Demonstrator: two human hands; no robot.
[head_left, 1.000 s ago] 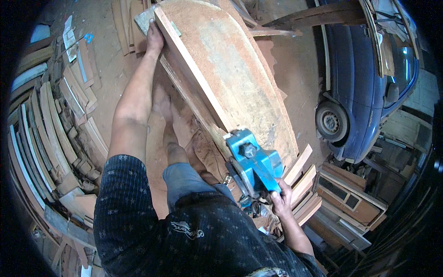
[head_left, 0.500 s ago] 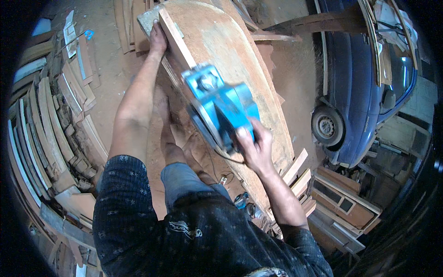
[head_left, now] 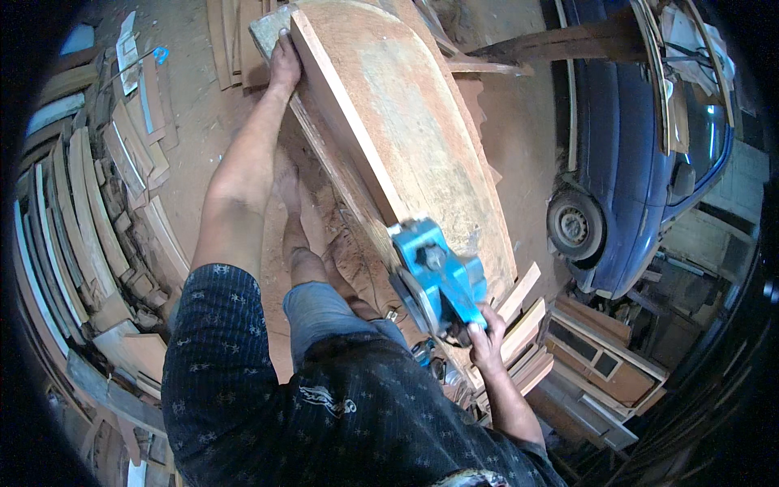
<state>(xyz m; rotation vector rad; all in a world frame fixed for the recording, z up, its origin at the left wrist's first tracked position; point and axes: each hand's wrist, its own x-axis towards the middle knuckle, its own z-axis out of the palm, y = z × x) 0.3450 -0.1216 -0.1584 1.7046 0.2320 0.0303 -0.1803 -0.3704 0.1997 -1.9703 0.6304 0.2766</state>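
A long pale wooden bar (head_left: 350,120) stands on edge along the left side of a worn, dusty wooden workbench (head_left: 442,122). My left hand (head_left: 284,66) closes against the bar's side near its far end, thumb up; its other fingers are mostly hidden. Nearer to me, a blue electric hand planer (head_left: 438,276) sits over the bar's near end, covering it. My right hand (head_left: 487,341) is wrapped around the planer's rear handle.
Stacked boards and curved offcuts (head_left: 89,219) fill the floor at left. A blue car (head_left: 617,162) is parked at right, with a wooden frame (head_left: 600,349) and scrap wood nearer. Another blue power tool (head_left: 423,352) lies below the bench's near edge.
The planer has slid along the bar toward me and to the right, with my right hand on it, uncovering more of the bar. My left hand remains near the far end.
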